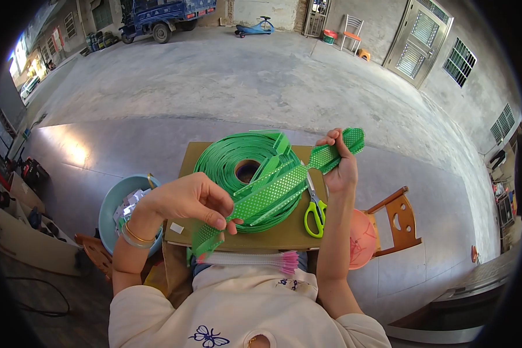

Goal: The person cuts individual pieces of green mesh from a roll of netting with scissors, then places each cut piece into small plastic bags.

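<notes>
A green ribbon with pale dots (272,188) stretches between my two hands, over a large roll of green ribbon (214,156) with a dark hollow core. My left hand (200,200) pinches the ribbon between thumb and fingers, and a short length hangs below it. Higher up on the right, my right hand (340,165) is closed on the ribbon where it narrows, with a wider piece spreading past the fingers. Scissors with lime-green handles (314,219) lie beside the roll, near my right forearm. The roll rests on a brown board (185,229).
Clear strips with pink ends (249,259) lie across my lap. A light-blue basin (113,200) of small white pieces stands at left. On the right are a pink basin (362,238) and a small wooden chair (397,223). A blue vehicle (165,14) stands far off.
</notes>
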Tool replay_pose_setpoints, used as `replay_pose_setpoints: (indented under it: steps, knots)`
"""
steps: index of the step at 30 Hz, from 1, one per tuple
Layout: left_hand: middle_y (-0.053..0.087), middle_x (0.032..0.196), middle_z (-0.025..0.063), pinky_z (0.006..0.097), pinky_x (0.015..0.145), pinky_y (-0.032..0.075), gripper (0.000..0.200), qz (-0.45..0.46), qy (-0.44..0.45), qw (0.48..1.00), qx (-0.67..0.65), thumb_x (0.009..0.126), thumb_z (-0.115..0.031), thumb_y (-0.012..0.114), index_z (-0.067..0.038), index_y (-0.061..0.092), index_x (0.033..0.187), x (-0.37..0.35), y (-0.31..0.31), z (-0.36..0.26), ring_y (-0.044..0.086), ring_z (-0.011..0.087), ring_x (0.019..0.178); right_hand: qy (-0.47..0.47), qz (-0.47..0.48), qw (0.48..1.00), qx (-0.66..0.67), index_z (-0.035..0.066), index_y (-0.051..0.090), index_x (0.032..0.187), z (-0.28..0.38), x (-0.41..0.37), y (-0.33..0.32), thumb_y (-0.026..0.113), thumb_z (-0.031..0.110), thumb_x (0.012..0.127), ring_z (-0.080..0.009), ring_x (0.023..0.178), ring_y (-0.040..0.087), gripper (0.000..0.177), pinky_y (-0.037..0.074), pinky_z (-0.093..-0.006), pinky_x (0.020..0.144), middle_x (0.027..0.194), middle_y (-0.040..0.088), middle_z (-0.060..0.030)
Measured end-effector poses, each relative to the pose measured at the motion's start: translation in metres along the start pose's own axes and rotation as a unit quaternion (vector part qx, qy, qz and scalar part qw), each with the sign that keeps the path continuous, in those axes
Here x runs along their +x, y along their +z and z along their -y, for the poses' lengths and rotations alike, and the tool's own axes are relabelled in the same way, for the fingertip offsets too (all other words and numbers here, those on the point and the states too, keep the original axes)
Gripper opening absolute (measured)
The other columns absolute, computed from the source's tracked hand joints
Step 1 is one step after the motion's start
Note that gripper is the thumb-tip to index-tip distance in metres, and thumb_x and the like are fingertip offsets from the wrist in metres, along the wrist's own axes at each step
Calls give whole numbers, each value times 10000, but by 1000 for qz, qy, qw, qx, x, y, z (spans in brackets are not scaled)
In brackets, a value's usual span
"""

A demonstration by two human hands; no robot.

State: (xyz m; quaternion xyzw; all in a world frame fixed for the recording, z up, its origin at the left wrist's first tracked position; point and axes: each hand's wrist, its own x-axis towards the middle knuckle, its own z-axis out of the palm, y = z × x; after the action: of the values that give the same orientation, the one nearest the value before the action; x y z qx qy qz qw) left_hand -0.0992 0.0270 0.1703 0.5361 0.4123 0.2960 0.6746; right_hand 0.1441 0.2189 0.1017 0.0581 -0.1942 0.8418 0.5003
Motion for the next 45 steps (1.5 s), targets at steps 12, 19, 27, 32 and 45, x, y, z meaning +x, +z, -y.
replay_pose_setpoints:
  steps: [12, 19, 27, 32, 45]
  knots:
    - [673, 855, 117, 240, 708, 497, 146, -119, 151, 979, 66, 743, -79, 711, 10, 691, 856, -4, 5, -2, 594, 139, 866, 16, -81, 996, -39, 57, 483, 935, -6, -3, -33, 400, 129, 940, -164, 715, 488, 110, 446, -332, 735, 828, 506, -57]
    - [658, 893, 163, 425, 874, 424, 139, -153, 446, 877, 97, 755, -133, 705, -10, 702, 820, 24, 21, -5, 462, 326, 1148, 147, -130, 976, -98, 59, 492, 947, -67, -21, -32, 429, 156, 935, -171, 707, 508, 117, 457, -328, 669, 842, 535, -67]
    - [675, 866, 130, 332, 837, 462, 144, -285, 290, 913, 6, 775, -118, 685, -27, 700, 884, 72, 24, 11, 492, 239, 1153, 253, -45, 954, -152, 72, 532, 1080, -101, -45, 25, 267, 689, 828, -188, 694, 600, 717, 526, -307, 593, 787, 596, -95]
    - [657, 956, 145, 261, 567, 488, 158, -410, 202, 889, 7, 782, -121, 676, -10, 694, 893, 74, 27, 9, 483, 199, 1161, 282, 16, 939, -196, 64, 516, 1098, -100, -52, 36, 185, 799, 724, -186, 685, 600, 889, 528, -293, 590, 805, 596, -118]
    - [521, 1203, 201, 249, 751, 513, 177, -306, 208, 925, -86, 796, -99, 665, 38, 625, 901, 74, 12, 24, 611, 187, 894, 335, 12, 895, -295, 13, 539, 976, -85, -61, 51, 579, 120, 819, -169, 658, 582, 195, 477, -268, 618, 823, 605, -103]
